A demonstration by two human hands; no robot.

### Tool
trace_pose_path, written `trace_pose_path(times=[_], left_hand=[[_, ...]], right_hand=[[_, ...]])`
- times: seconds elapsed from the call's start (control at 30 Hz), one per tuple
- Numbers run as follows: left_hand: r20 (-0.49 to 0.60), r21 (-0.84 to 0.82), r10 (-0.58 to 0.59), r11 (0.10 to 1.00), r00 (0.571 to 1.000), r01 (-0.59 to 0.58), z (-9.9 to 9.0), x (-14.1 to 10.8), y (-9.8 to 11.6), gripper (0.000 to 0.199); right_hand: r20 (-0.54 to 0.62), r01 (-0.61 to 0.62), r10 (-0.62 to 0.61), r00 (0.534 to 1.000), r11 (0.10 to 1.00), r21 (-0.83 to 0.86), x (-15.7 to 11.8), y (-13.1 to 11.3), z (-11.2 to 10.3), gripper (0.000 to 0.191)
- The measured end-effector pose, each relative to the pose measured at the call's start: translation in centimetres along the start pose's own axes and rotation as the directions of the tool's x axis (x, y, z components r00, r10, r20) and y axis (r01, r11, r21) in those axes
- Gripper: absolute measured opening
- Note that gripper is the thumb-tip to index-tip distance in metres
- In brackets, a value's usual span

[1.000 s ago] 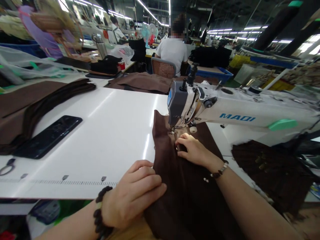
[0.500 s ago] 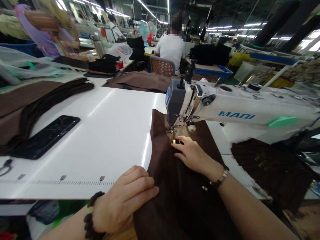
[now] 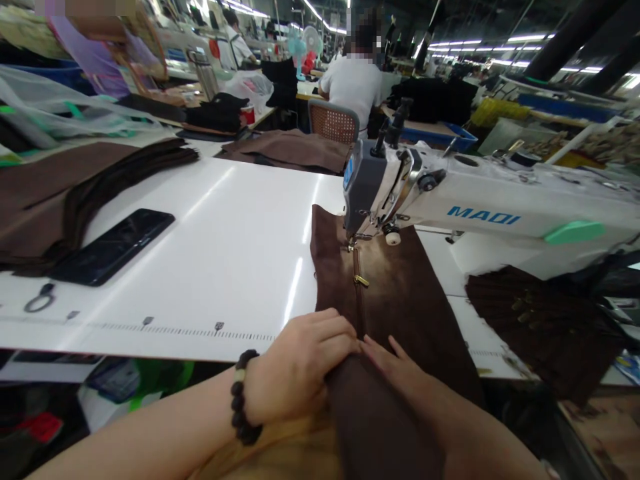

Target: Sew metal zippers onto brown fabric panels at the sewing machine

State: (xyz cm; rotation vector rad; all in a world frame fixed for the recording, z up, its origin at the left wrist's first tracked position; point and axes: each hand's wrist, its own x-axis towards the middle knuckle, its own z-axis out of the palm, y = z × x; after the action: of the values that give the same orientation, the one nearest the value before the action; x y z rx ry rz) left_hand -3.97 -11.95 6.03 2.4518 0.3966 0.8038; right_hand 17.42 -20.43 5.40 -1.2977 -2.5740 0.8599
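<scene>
Dark brown fabric [image 3: 400, 287] lies under the head of a white and grey sewing machine [image 3: 480, 200] and runs down toward me. A gold zipper pull [image 3: 361, 280] sits on its zipper, just in front of the presser foot [image 3: 352, 245]. My left hand [image 3: 305, 360] has its fingers closed on the fabric, with a fold of it lifted beside them. Close to its right, my right hand [image 3: 400, 373] rests on the fabric with fingers stretched out, partly hidden by the raised fold.
A black phone [image 3: 115, 247] and a stack of brown pieces [image 3: 75, 193] lie at left on the white table [image 3: 240, 233]. Gathered brown fabric [image 3: 535, 327] is at right. Beyond the machine, a person in white [image 3: 353, 87] sits on a chair [image 3: 333, 121].
My right hand has left the zipper pull and come back toward me. My left hand has moved right and now grips a fold. The pull has turned sideways, and the view has shifted slightly.
</scene>
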Motion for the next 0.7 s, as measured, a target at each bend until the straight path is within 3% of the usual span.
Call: trace_pose_path(times=[0.07, 0.17, 0.27, 0.33, 0.37, 0.43, 0.53, 0.7], left_hand=[[-0.004, -0.025, -0.068, 0.997, 0.998, 0.068, 0.8, 1.2, 0.6, 0.019], [-0.025, -0.071, -0.14, 0.988, 0.99, 0.138, 1.1, 2.4, 1.3, 0.02], [-0.205, -0.083, -0.119, 0.991, 0.972, 0.104, 0.5, 2.3, 1.4, 0.012], [-0.371, 0.031, -0.058, 0.997, 0.927, 0.075, 0.2, 1.5, 1.0, 0.014], [-0.401, 0.113, -0.022, 0.991, 0.916, 0.074, 0.3, 0.8, 0.7, 0.015], [-0.319, 0.273, 0.044, 0.961, 0.947, 0.047, 1.0, -0.5, -0.1, 0.01], [-0.09, 0.401, 0.095, 0.915, 0.991, -0.051, 2.9, -1.9, -1.2, 0.015], [-0.134, 0.476, 0.154, 0.877, 0.979, -0.073, 5.1, -1.7, -1.8, 0.03]], right_hand=[[-0.138, -0.117, 0.109, 0.984, 0.992, -0.055, 0.5, -0.3, 1.2, 0.075], [-0.318, -0.257, 0.238, 0.918, 0.966, -0.019, 0.9, 0.0, 2.9, 0.047], [-0.389, -0.35, 0.335, 0.858, 0.936, 0.034, -0.4, 1.3, 4.4, 0.038], [-0.443, -0.413, 0.386, 0.809, 0.91, 0.039, -1.7, 2.3, 5.4, 0.037], [-0.463, -0.438, 0.406, 0.788, 0.898, 0.043, -2.2, 2.7, 5.9, 0.037], [-0.504, -0.44, 0.405, 0.763, 0.896, 0.053, -3.0, 3.1, 6.7, 0.04], [-0.601, -0.353, 0.314, 0.735, 0.934, 0.056, -3.0, 2.9, 7.4, 0.043], [-0.625, -0.227, 0.216, 0.75, 0.972, 0.064, -2.2, 2.8, 7.7, 0.042]])
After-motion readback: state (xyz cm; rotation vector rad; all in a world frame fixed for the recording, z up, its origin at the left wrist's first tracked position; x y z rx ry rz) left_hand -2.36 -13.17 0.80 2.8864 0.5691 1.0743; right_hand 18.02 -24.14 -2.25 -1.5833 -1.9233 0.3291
